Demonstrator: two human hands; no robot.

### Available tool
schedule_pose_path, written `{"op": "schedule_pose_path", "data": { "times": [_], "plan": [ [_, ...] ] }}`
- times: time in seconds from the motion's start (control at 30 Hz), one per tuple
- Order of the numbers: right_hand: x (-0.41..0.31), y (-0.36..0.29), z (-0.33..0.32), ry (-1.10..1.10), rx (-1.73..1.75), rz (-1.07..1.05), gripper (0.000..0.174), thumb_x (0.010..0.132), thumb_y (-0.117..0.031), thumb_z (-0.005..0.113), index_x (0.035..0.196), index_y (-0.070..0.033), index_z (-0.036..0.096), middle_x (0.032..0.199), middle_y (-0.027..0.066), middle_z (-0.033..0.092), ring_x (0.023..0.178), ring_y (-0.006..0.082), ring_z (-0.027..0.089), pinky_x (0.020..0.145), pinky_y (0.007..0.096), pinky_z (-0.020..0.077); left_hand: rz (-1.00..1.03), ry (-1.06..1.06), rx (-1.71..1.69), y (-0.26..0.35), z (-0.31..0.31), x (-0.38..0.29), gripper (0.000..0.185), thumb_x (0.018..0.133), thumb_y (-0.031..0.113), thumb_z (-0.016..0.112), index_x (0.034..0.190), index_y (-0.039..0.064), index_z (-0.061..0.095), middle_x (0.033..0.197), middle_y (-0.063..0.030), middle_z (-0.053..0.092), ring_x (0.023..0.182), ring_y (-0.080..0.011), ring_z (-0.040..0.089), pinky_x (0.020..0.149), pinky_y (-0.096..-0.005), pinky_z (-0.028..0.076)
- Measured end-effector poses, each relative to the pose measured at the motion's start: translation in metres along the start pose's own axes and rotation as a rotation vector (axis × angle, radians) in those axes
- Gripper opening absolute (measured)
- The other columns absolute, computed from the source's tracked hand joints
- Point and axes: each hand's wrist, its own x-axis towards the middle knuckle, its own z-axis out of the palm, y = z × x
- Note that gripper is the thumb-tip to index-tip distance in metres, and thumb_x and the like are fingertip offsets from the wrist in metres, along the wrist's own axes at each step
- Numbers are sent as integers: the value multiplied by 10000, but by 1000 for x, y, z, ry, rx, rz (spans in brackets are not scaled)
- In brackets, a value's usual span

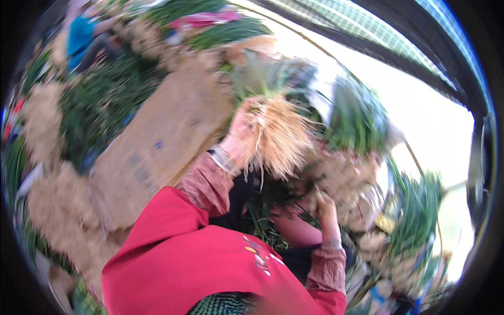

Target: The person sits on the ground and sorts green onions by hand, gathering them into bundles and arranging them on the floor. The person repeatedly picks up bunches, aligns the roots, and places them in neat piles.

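My left hand (pixel 243 125) grips a bunch of green onions by the stem bases. Its pale, stringy roots (pixel 282 136) fan out towards me and its green leaves (pixel 264 76) point away. Lower and to the right is my right hand (pixel 327 208), fingers drawn together beside a heap of rooty onions (pixel 341 181). Blur hides whether a thin pale strand at its fingertips is held. Loose green leaves (pixel 260 226) lie between my legs, below the bunch.
A large tan woven sack (pixel 157 145) lies flat to my left. Beyond it are a dark green leaf pile (pixel 104 98) and a seated person in a blue top (pixel 80 37). Root heaps (pixel 67 204) line the far left. Upright onion bundles (pixel 356 118) and more green onions (pixel 419 204) stand right.
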Motion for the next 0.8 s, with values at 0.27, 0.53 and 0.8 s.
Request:
{"op": "schedule_pose_path", "data": {
  "times": [0.27,0.53,0.8],
  "plan": [
    [37,12,40,-293,292,222,210,911,-175,549,1012,0,610,767,77,608,681,159,602,616,286,470,482,507,327,103,28,-207,215,821,218,617,807,4,632,753,-113,664,629,-156,629,559,-237,530],
    [60,-34,70,-461,162,262,204,904,-163,543,1010,0,607,775,87,602,659,175,560,632,303,457,346,526,420,199,-185,-347,477,778,173,597,1186,-56,505,1003,-164,630,857,-245,644,750,-346,562],
    [46,-85,62,-625,33,371,240,882,-199,576,1028,-16,629,920,162,666,851,258,639,765,335,479,107,1125,122,109,-409,-409,232,854,214,518,869,-9,577,719,-221,641,500,-293,606,393,-385,509]
  ]
}}
